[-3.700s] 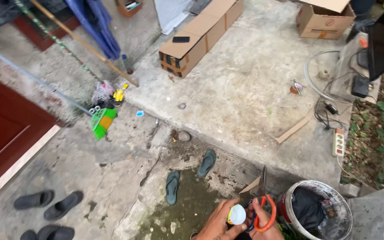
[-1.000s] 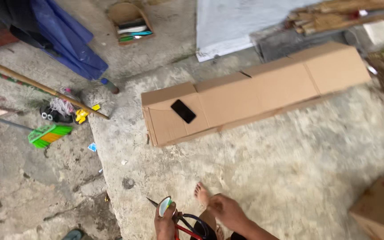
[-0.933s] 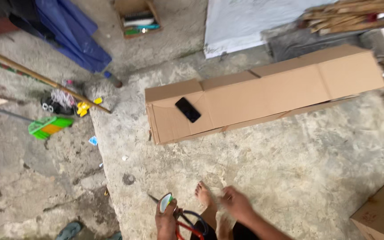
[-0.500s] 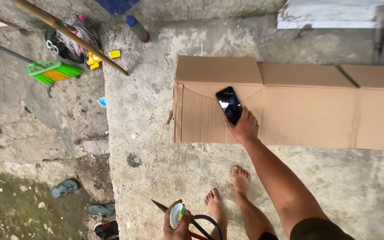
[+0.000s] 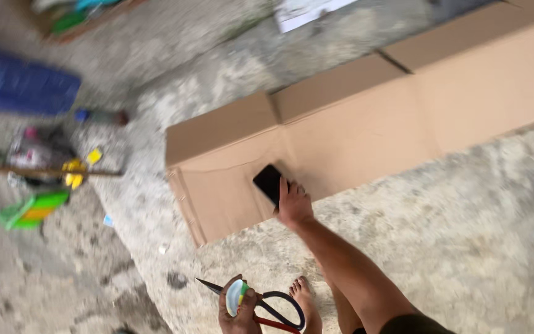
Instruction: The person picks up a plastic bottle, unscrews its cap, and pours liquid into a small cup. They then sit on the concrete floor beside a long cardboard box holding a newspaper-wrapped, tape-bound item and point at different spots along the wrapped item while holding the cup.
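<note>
My right hand [image 5: 293,203] reaches down to a black phone [image 5: 269,184] that lies on a long flattened cardboard box [image 5: 366,117], with the fingers on the phone's near edge. Low in the frame, my left hand [image 5: 237,312] grips a roll of tape [image 5: 235,296] together with large scissors [image 5: 273,307] that have black and red handles. The scissor blades point left. One bare foot [image 5: 305,297] stands on the concrete just right of the scissors.
The box lies on a rough concrete slab [image 5: 465,210]. At the left are a blue cloth [image 5: 20,93], a green and yellow object [image 5: 32,209], a wooden stick [image 5: 44,173] and small clutter. A white sheet [image 5: 307,11] lies at the top.
I have walked from the lower ground up to the cardboard box. My right hand went from the scissors down to the phone, and the view has swung and blurred.
</note>
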